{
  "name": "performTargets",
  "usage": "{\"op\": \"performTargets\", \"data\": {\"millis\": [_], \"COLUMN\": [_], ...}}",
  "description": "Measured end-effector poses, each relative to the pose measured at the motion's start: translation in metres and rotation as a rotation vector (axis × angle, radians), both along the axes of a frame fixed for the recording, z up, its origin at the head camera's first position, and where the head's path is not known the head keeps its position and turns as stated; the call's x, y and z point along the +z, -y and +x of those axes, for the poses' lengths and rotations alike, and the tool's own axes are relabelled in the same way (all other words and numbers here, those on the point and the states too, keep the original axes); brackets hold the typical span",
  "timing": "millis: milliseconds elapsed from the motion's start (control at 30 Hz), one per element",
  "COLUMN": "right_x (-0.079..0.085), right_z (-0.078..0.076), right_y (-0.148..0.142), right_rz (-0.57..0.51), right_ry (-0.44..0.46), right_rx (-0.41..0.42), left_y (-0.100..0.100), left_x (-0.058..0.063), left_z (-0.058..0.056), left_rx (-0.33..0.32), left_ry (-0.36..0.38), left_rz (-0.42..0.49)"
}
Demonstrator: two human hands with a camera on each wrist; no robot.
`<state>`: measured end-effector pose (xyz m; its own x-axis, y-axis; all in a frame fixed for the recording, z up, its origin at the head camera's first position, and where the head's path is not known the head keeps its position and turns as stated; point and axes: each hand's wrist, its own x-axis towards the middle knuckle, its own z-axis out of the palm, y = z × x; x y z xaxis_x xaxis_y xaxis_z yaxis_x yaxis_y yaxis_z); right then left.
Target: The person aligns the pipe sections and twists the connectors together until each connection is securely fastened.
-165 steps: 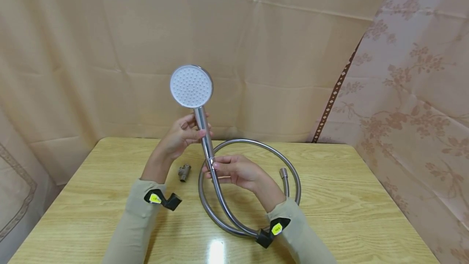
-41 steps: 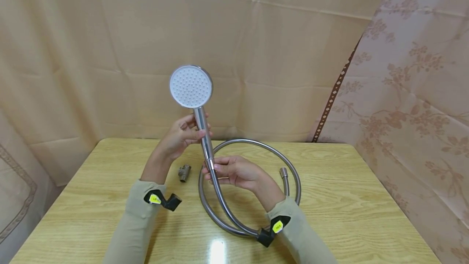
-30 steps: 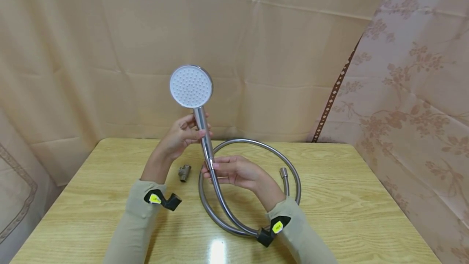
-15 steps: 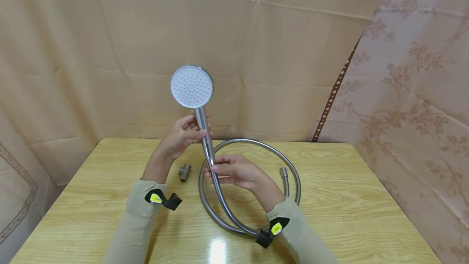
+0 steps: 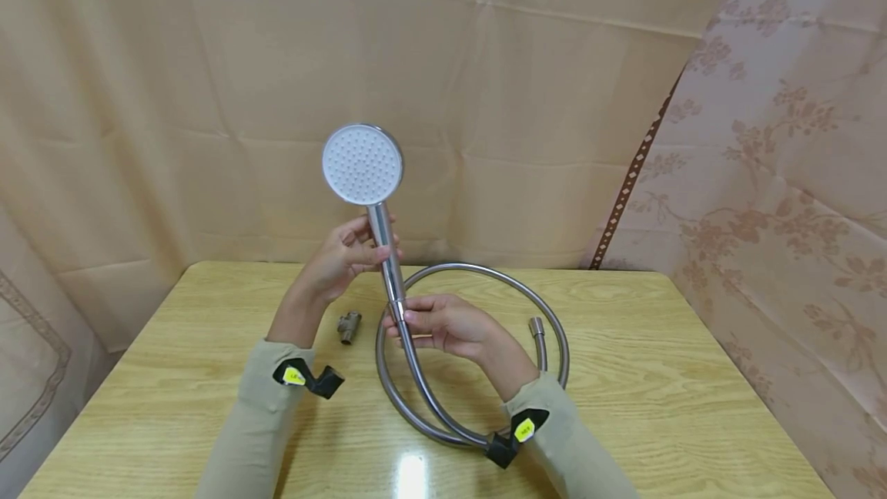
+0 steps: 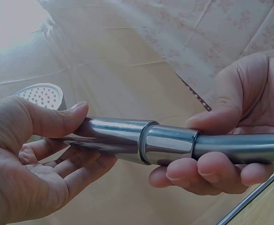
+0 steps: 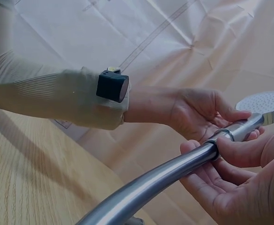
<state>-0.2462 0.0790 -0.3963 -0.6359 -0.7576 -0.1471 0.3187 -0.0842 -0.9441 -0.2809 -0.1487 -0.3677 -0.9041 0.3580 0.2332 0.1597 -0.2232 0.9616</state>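
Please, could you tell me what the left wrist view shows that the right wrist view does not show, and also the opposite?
Only the left wrist view shows the dark edge strip along the flowered curtain.

Only the right wrist view shows the left sleeve and the black camera worn on it.

Both show the left hand on the handle of the shower head, the right hand gripping the hose at the joint, and part of the table, though only a small corner in the left wrist view.

White glare on the tabletop (image 5: 637, 376)
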Motion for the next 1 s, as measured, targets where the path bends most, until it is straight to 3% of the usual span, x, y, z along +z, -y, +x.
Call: {"op": "performTargets", "data": {"millis": [367,767,1000], "right_x": [0.0033,0.0026,-0.0007], "right_z": [0.0014,0.0048,0.0034], "right_y": [-0.0031,0.0016,0.0013], "right_rz": [-0.039,0.008,0.01], "right_ry": [0.014,-0.047,-0.056], "right_rx": [0.038,-0.061,-0.066], "left_y": [-0.0003,-0.0004,-0.0022], "left_x": [0.0011,0.0008,0.0015], "left_z": [0.0009,0.0001,0.0013], "left_rx": [0.003,0.015,0.015], "left_ry": [-0.004,-0.002,0.006], "left_rz": [-0.009,-0.011,-0.001]}}
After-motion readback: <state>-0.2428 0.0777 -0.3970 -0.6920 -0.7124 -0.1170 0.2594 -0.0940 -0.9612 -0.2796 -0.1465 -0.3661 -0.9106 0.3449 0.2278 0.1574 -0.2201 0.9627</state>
